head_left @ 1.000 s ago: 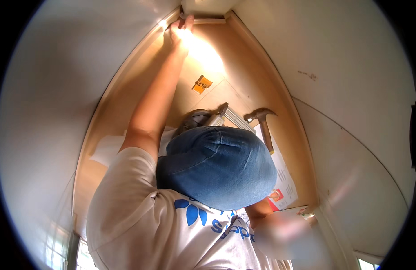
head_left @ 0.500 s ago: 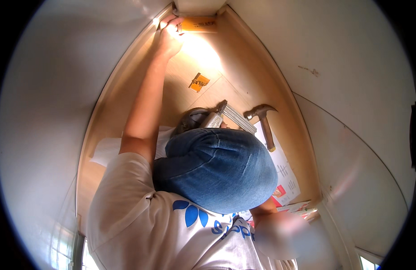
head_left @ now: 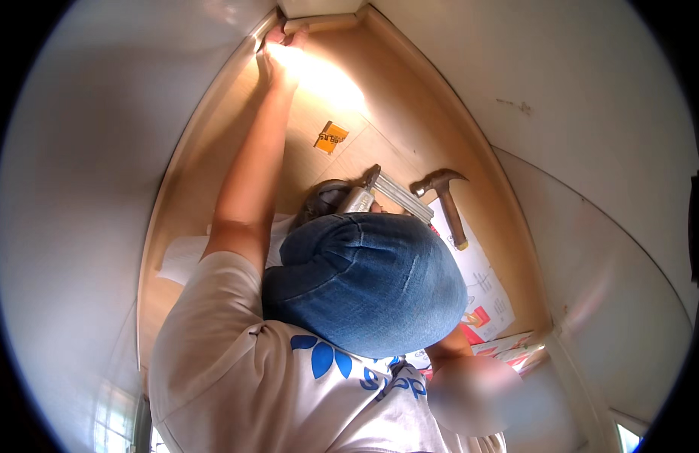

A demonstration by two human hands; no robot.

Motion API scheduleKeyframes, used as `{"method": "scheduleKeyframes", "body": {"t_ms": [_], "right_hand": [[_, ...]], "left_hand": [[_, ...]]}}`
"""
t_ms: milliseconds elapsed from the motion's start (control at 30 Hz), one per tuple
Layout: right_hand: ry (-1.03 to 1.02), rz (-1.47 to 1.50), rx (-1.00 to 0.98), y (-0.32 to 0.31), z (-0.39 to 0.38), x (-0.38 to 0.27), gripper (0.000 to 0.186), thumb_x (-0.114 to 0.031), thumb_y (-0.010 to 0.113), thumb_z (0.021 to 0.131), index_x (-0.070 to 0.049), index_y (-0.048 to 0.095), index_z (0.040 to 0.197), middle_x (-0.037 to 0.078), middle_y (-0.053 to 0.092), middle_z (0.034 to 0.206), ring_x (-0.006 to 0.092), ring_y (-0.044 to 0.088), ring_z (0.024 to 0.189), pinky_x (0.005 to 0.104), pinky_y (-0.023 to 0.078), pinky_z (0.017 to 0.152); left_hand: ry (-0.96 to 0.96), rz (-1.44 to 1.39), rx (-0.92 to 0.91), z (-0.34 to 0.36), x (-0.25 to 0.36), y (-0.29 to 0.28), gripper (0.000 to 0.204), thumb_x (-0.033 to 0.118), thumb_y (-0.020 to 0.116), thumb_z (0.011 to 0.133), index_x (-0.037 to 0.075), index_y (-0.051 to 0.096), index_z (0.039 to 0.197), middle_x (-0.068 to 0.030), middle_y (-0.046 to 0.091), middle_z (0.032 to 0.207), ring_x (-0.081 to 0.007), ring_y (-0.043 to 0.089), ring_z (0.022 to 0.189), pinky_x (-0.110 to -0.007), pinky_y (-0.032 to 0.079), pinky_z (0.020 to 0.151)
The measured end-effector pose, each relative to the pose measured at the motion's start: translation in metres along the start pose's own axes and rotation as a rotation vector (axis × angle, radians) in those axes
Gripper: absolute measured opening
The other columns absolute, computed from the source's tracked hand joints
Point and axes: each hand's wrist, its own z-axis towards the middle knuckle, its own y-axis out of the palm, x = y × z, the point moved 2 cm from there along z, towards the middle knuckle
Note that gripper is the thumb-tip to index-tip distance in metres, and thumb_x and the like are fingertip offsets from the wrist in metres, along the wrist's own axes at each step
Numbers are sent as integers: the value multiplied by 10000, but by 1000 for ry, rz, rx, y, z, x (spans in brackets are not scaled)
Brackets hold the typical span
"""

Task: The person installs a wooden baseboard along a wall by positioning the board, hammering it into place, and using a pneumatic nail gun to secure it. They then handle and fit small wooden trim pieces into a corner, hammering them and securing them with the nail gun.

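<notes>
Here's the short wooden strip, out beyond the orange scrap, low in the far corner; it looks light, stiff and smooth, likely slippery under a fingertip, its ends perhaps easy to chip, so a hold along the long edge near each end seems best. The left hand is right there, beyond the scrap and left, fingers bent at the strip's left end; pinching or pressing, I can't tell! The right hand is mostly hidden behind the knee, a sliver of skin beside what looks like a nail gun, nearer than the scrap and right; its grip I can't make out. Edges now: the left board hems in that wrist; the floor right of the scrap offers wider room, up to the hammer.
</notes>
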Motion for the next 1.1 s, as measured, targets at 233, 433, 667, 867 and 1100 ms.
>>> {"method": "scheduleKeyframes", "body": {"t_ms": [233, 433, 667, 867, 1100], "right_hand": [[3, 18, -24, -7, 9, -17, 623, -339, 520, 1001, -38, 385, 1530, 254, 592, 1388, 368, 607, 1283, 444, 524, 1051], [-12, 30, -69, -6, 20, -18, 628, -350, 511, 1006, -42, 377, 1538, 246, 583, 1409, 355, 602, 1302, 437, 522, 1066], [-38, 52, -127, 54, 36, 18, 672, -397, 464, 1014, -47, 314, 1567, 271, 519, 1471, 382, 535, 1373, 440, 477, 1122], [-95, -17, -105, 34, 28, 12, 707, -399, 460, 1012, -19, 277, 1579, 273, 524, 1461, 384, 563, 1345, 432, 497, 1094], [-84, -87, -115, 33, 27, 9, 721, -368, 466, 1008, -16, 250, 1598, 271, 528, 1466, 381, 566, 1344, 420, 502, 1087]], "left_hand": [[74, 76, 298, 12, -15, 9, 649, 358, 870, 845, -105, 633, 1232, -204, 716, 1150, -246, 672, 1013, -362, 529, 926], [57, 3, 325, 14, -30, 20, 619, 376, 852, 863, -100, 637, 1196, -165, 723, 1043, -203, 658, 863, -352, 551, 792], [1, -43, 55, 39, -34, 1, 399, 314, 796, 904, -32, 606, 851, -73, 635, 716, -140, 555, 622, -338, 438, 540], [121, 69, 58, 37, -27, 8, 376, 269, 767, 904, 31, 530, 735, -21, 539, 646, -118, 467, 591, -326, 361, 528], [92, 164, 104, 30, -18, 7, 356, 286, 770, 902, -18, 588, 871, -60, 612, 757, -146, 537, 680, -321, 457, 620]]}}
